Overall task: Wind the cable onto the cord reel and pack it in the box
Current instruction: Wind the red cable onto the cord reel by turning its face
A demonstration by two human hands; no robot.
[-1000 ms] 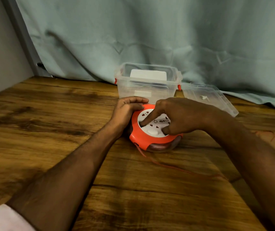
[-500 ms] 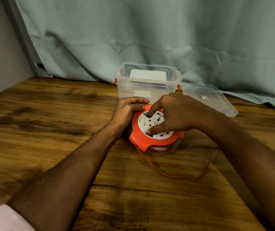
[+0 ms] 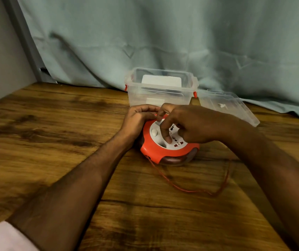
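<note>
Both hands on cord reel [image 3: 163, 151]: left hand [image 3: 137, 120] cupped around its rim, right hand [image 3: 190, 125] fingers curled, pressing white socket face.

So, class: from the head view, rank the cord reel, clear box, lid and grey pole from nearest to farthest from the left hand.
1. Cord reel: touching the left hand, on its right.
2. Box: just behind.
3. Lid: far right, beside the box.
4. Pole: back left corner.
</note>
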